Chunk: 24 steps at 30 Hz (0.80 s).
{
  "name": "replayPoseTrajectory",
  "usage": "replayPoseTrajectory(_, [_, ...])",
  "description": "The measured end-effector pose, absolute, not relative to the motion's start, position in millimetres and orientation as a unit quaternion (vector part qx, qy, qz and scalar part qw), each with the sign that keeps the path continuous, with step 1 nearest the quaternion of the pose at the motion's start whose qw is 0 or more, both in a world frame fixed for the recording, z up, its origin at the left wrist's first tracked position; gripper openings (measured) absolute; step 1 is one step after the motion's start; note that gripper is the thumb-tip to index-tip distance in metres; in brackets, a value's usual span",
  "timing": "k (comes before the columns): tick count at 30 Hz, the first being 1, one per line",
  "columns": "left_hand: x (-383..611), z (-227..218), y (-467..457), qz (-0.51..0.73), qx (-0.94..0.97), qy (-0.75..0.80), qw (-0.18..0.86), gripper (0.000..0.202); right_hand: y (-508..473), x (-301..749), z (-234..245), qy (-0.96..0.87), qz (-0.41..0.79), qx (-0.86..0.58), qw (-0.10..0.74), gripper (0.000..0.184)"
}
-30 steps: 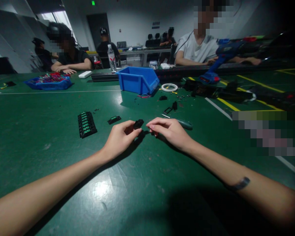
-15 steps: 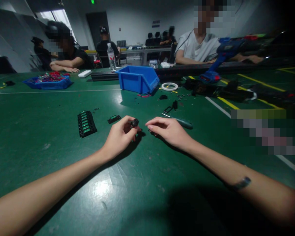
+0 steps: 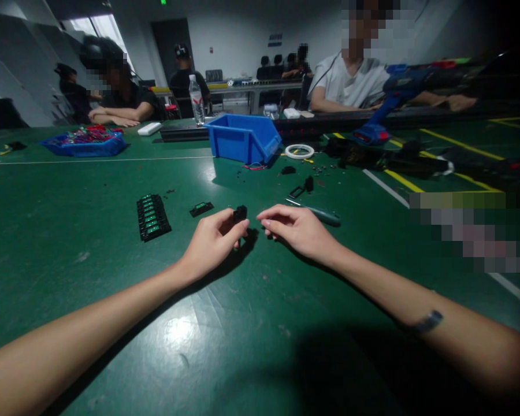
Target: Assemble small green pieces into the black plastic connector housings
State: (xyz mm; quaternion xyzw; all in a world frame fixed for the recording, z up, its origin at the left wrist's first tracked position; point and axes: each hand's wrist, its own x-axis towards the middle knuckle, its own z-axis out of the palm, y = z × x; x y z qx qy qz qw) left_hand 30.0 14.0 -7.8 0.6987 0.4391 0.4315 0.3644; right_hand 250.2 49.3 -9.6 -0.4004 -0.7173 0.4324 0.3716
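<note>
Between the thumb and fingers of my left hand [image 3: 210,240] is a small black plastic part [image 3: 240,214], held just above the green table. A short gap to its right, my right hand [image 3: 297,228] has its thumb and fingertips pinched together; what lies in the pinch, if anything, is too small to make out. Just behind my right hand lies a screwdriver [image 3: 325,216] with a dark green handle. A black piece with a green circuit board [image 3: 201,208] rests beyond my left hand. Further left, several similar pieces stand side by side in a black row [image 3: 153,218].
A blue bin [image 3: 238,141] stands ahead, with a white ring [image 3: 299,152] and scattered screws [image 3: 323,170] to its right. Small black frames [image 3: 302,188] lie beyond the screwdriver. A blue tray of wires [image 3: 82,147] is far left, a power drill [image 3: 381,110] far right. People sit across the table.
My left hand has turned the black part, so a different side of it faces me. The right hand stays pinched in nearly the same place.
</note>
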Motion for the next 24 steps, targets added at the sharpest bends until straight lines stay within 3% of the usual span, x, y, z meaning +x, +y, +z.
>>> replayPoseTrajectory(13, [27.3, -12.5, 18.4, 0.402, 0.739, 0.446, 0.305, 0.025, 44.4, 251.5, 0.5, -0.728, 0.448, -0.363, 0.371, 0.027])
replayPoseTrajectory(24, [28.2, -9.5, 16.8, 0.391, 0.755, 0.444, 0.283, 0.022, 43.0, 245.0, -6.4, -0.775, 0.350, -0.370, 0.374, 0.032])
